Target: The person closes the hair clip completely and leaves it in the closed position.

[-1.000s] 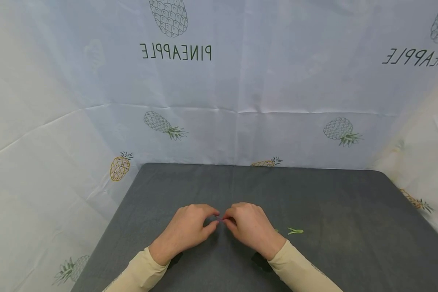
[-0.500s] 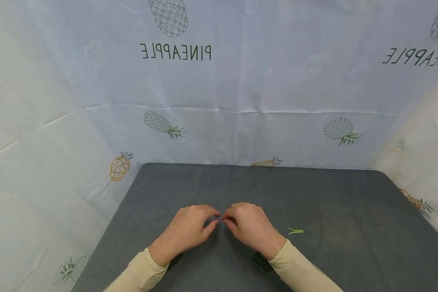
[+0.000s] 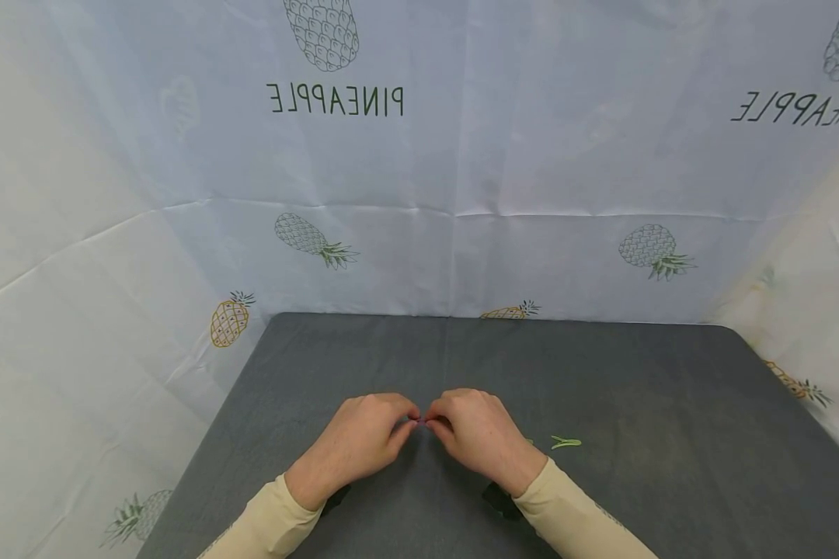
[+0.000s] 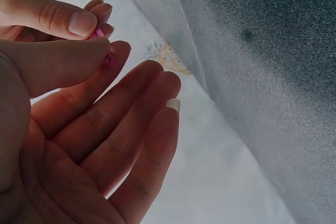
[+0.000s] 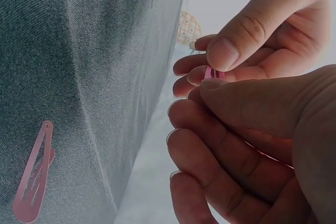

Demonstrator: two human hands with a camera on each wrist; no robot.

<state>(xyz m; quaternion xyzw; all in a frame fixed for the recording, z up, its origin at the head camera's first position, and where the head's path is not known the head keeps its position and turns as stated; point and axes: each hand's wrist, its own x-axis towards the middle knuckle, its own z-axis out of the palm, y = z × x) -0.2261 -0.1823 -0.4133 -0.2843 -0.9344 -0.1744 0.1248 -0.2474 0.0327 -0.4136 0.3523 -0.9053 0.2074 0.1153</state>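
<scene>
Between my two hands is a small pink snap hair clip (image 4: 110, 60), mostly covered by fingers. My left hand (image 3: 360, 436) pinches one end with thumb and index finger; its other fingers stay spread and loosely bent in the left wrist view. The opposite end is pinched by my right hand (image 3: 481, 433), its remaining fingers curled underneath. In the right wrist view a strip of the held hair clip (image 5: 208, 72) shows between the two thumbs. Both hands meet above the middle of the dark table.
Right of my right wrist lies a snap hair clip (image 3: 566, 442), greenish in the head view, its prongs apart. A snap hair clip (image 5: 35, 177) on the table looks dull pink in the right wrist view. The grey table (image 3: 601, 373) is bordered by white pineapple-print cloth (image 3: 419, 171).
My left thumb and index finger have closed together on the hair clip, where a small gap stood between their tips before. The right hand stays almost still.
</scene>
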